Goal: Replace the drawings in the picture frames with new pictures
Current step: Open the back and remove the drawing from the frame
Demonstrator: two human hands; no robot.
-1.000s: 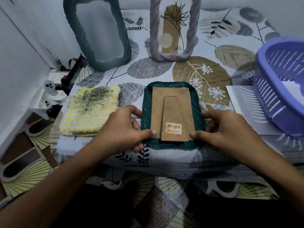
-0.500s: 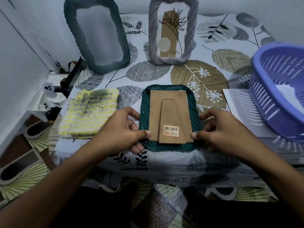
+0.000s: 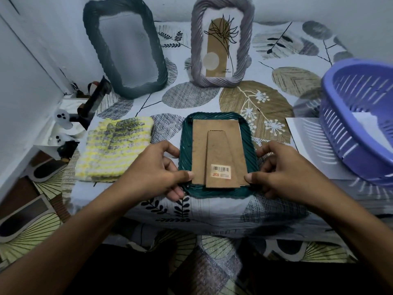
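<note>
A dark green picture frame [image 3: 215, 191] with a twisted-rope rim lies face down at the near edge of the table [image 3: 204, 211], which is covered by a leaf-patterned cloth. Its brown cardboard backing board [image 3: 200, 145] faces up, with a folded stand flap [image 3: 219, 154] carrying a barcode sticker [image 3: 220, 171]. The left hand [image 3: 153, 171] grips the frame's left rim, thumb tip pressed on the backing's lower left corner and fingers curled round the edge. The right hand [image 3: 285, 169] grips the right rim likewise, thumb at the backing's lower right corner. At the far edge stand two more frames: a dark teal one [image 3: 95, 47] toward the left, its pane blank, and a grey twisted one [image 3: 196, 50] near the middle holding a botanical drawing [image 3: 221, 45]. A yellow and grey knitted cloth [image 3: 114, 150] lies folded at the left edge. A purple slotted plastic basket [image 3: 344, 133] sits at the right edge, resting on a white sheet of paper [image 3: 306, 141].
</note>
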